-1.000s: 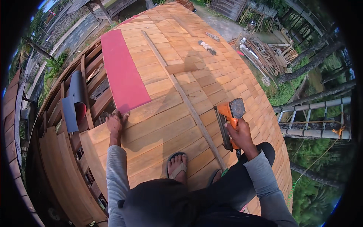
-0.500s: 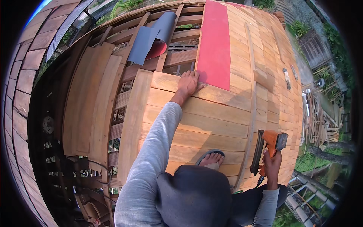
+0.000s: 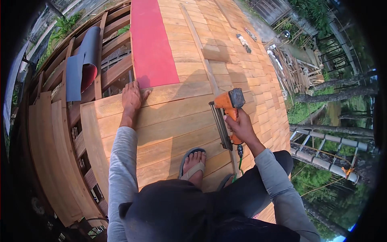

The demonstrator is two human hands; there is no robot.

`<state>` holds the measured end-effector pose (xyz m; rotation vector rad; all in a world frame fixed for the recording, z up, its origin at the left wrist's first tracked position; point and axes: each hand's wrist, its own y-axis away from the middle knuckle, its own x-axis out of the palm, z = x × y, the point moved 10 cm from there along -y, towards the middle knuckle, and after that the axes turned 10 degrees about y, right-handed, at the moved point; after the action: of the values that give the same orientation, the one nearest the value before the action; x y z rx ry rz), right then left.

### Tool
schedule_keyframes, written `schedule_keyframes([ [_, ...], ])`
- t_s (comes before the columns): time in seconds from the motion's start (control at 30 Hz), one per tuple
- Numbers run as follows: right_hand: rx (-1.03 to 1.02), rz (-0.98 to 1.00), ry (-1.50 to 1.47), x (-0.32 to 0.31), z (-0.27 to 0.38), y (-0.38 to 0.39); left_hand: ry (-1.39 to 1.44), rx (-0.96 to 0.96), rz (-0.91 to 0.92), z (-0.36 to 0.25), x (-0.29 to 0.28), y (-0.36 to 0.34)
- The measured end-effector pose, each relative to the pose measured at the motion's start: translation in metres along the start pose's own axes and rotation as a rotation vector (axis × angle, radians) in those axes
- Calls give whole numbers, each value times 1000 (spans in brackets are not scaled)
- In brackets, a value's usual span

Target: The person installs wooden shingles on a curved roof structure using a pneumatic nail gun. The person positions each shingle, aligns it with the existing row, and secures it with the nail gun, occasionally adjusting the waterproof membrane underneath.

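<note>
My left hand (image 3: 131, 104) has its fingers bent over the upper edge of a wooden board (image 3: 157, 99), beside a red sheet (image 3: 153, 48) laid on the roof. My right hand (image 3: 241, 128) grips an orange and black nail gun (image 3: 225, 101) with a green hose (image 3: 240, 165) attached, held over the boards near a long batten (image 3: 199, 46). My sandaled left foot (image 3: 193, 169) stands on the planks below the gun. A rolled dark sheet with red inside (image 3: 74, 76) lies on the open framing (image 3: 117, 44) to the left.
Loose planks (image 3: 48, 153) rest on gapped framing at the left. Small items (image 3: 244, 42) lie on the shingles farther along. Beyond the roof's right edge are a lumber pile (image 3: 296, 66), trees and a ladder (image 3: 322, 153) with rope.
The view has swung about, shifting the roof across the picture. The nail gun has moved forward and leftward over the boards. My left hand stays at the board's edge.
</note>
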<state>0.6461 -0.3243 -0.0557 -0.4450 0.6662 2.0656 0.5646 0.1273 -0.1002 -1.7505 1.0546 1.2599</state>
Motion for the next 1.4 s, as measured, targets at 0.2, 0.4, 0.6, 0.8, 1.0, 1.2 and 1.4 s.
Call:
schedule_keyframes([
  [0.2, -55, 25, -45, 61, 22, -66, -8, 14, -13, 0, -5, 2],
  [0.4, 0, 134, -21, 109, 23, -93, 25, 74, 21, -3, -6, 7],
  [0.6, -22, 62, 123, 105, 17, -100, 43, 7, 76, 1, 0, 5],
  [0.8, -91, -14, 79, 95, 27, -117, 52, 18, 49, -1, -4, 8],
  [1.0, -26, 125, -10, 123, 22, -148, 87, 55, -37, 1, -7, 8],
  [1.2, -327, 108, 208, 129, 90, -150, 158, -71, -153, -13, -33, 99],
  [1.4, -603, 265, 102, 209, 236, -120, -40, -149, 122, -41, 1, 175],
])
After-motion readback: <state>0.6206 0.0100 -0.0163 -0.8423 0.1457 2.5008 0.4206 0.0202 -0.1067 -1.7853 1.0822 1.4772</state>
